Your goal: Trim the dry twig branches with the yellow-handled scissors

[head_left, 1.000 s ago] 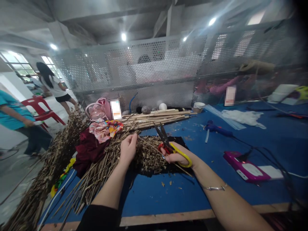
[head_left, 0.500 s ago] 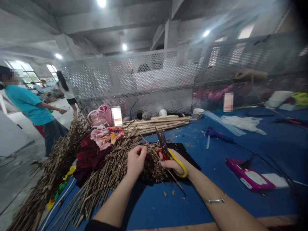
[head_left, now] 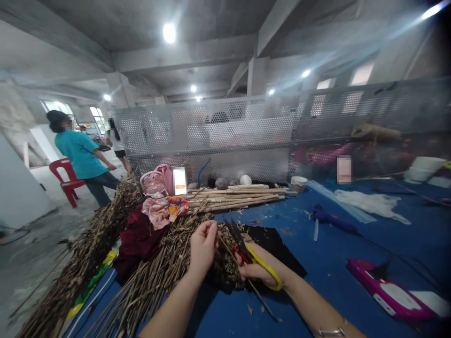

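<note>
My left hand [head_left: 204, 246] is closed in a pinch on the upper end of a thin dry stem, over a pile of dried stalks [head_left: 155, 272]. Scissors [head_left: 269, 267] with yellow handles are held in my right hand [head_left: 255, 267], their blades partly apart and pointing up and away. The stem [head_left: 259, 298] passes from my left fingers through my right fingers and sticks out below them, slanting down to the right. Beneath both hands lies a black cloth [head_left: 278, 249] with dry bits on it.
Wooden sticks [head_left: 239, 197], a maroon cloth [head_left: 141, 253] and a pink bag [head_left: 155, 180] lie behind the stalks. A blue glue gun [head_left: 327, 218] and a magenta device [head_left: 394, 291] are at the right. A person in a turquoise shirt [head_left: 81, 152] stands at the left.
The view has tilted up and shifted left, so the table things appear lower and further right. The person in turquoise has turned and a red chair now shows. Both hands keep their holds.
</note>
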Available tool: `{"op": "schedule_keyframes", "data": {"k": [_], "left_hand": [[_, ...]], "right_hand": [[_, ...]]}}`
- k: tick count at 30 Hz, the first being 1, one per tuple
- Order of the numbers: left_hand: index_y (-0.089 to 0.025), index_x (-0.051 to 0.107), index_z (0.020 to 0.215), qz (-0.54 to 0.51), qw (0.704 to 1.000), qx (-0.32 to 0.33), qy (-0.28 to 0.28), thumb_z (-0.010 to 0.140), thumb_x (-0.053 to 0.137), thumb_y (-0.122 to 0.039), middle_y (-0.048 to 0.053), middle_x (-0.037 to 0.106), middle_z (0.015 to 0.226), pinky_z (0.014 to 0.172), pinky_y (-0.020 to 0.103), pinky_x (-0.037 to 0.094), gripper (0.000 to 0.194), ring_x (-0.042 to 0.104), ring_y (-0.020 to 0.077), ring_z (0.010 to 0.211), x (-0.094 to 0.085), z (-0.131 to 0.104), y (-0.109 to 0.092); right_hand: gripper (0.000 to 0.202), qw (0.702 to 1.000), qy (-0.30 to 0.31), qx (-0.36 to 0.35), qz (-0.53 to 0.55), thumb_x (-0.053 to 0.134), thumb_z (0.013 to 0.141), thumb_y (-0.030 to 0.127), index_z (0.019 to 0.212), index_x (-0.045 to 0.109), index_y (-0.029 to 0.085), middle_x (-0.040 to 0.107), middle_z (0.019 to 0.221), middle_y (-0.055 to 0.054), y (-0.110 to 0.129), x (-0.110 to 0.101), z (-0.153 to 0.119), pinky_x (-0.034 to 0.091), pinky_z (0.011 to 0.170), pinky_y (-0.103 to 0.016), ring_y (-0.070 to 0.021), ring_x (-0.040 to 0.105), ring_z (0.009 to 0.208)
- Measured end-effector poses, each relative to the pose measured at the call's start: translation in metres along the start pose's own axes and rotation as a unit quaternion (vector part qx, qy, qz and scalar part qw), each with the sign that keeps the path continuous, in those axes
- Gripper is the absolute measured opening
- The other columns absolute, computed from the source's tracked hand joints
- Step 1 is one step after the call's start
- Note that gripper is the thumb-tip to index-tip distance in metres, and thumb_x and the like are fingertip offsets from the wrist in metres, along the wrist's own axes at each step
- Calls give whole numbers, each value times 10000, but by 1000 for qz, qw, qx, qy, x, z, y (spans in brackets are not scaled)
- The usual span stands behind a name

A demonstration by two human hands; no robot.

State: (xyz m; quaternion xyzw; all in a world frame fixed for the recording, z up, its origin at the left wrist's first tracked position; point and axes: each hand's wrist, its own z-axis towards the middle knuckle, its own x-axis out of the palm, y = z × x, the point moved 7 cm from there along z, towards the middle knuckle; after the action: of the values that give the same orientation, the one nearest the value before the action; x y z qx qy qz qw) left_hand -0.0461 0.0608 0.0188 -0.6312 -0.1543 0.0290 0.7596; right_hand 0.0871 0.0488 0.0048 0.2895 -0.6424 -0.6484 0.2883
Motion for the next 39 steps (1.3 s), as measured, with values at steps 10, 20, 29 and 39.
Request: {"op": "schedule_keyframes", "data": {"k": [10,20,29,39], "left_hand": [[-125,557,820,-46,993,-83,67,679,574,-488,-24,554,550,352,154,314,390,419,38,361,20,-10,10],[-118,595,821,76,979,-94,162,729,536,-464,-29,522,488,366,158,302,363,417,44,356,30,-26,19],[-122,573,713,64,979,-101,165,687,582,-466,-37,496,465,350,157,299,345,413,45,337,36,-30,13],[-129,536,653,20,976,-128,176,685,578,-483,-56,440,407,335,157,306,357,398,46,312,42,-34,20]], "right_hand": [[334,1000,-2,3,-27,596,640,438,726,395,185,517,577,26,2,0,1,308,395,-180,-85,437,464],[413,950,-154,5,-271,585,654,554,718,441,173,420,592,47,-8,-49,2,294,482,-196,-80,350,535],[423,931,-166,4,-325,604,680,498,907,473,167,529,780,-14,2,-33,-3,363,583,-232,-135,457,673],[423,937,-158,-11,-311,576,697,539,886,442,186,552,781,-12,-6,-25,1,373,587,-234,-144,507,680]]}}
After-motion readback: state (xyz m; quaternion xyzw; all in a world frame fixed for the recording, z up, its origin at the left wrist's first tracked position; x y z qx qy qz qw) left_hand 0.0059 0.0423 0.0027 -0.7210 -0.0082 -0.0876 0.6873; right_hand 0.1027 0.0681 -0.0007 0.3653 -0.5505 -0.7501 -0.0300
